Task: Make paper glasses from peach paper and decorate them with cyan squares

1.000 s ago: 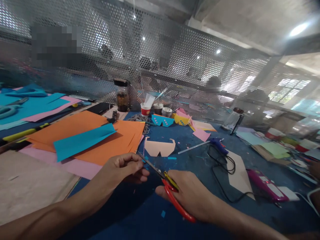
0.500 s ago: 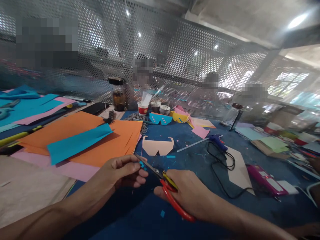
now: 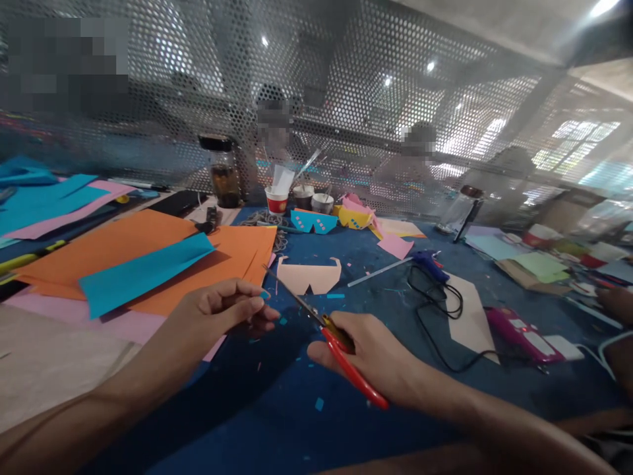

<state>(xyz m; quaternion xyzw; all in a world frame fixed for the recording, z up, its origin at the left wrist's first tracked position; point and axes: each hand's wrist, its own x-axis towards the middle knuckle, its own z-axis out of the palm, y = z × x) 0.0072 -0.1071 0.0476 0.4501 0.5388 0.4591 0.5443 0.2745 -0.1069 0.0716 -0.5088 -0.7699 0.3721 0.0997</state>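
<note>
The right hand (image 3: 376, 359) grips red-handled metal scissors (image 3: 332, 333), blades slanting left across the blue worktop (image 3: 297, 429) toward the left hand (image 3: 220, 313), pinched on perhaps a tiny blue paper scrap (image 3: 266, 295).

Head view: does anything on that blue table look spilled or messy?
Yes, mildly. Tiny blue paper scraps lie scattered over the blue table around the left hand and the right hand, which holds red scissors. A black cord lies in loose loops by the glue gun.
</note>
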